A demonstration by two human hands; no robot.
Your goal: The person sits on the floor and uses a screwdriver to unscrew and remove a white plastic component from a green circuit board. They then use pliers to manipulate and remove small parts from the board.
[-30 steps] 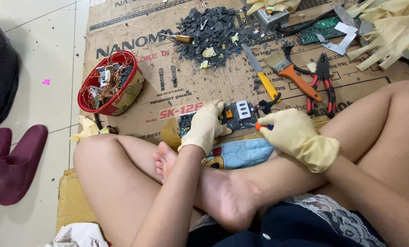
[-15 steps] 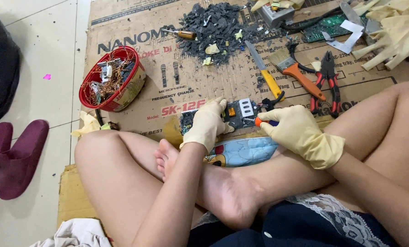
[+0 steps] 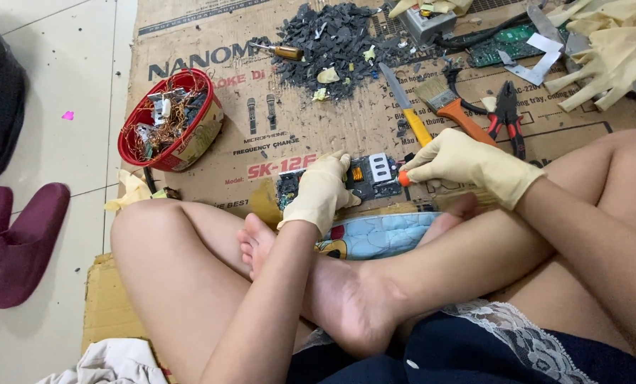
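Head view. Circuit board [image 3: 368, 176] lies flat on the cardboard sheet [image 3: 318, 135], just ahead of the crossed legs. Left hand [image 3: 321, 190], in a cream glove, presses down on the board's left end, fingers curled over it, likely to stop it sliding. Right hand [image 3: 467, 163], also gloved, pinches an orange-handled tool [image 3: 403, 178] whose tip meets the board's right edge; the tip itself is too small to make out.

Surface: cardboard over pale floor tiles [image 3: 69, 92]. Red bowl [image 3: 167, 121] of wire scraps to the left, heap of dark fragments [image 3: 339, 39] ahead, paintbrush [image 3: 449, 103], pliers [image 3: 509, 114] and yellow-handled knife [image 3: 407, 107] within reach. Dark red slippers [image 3: 16, 242] far left.
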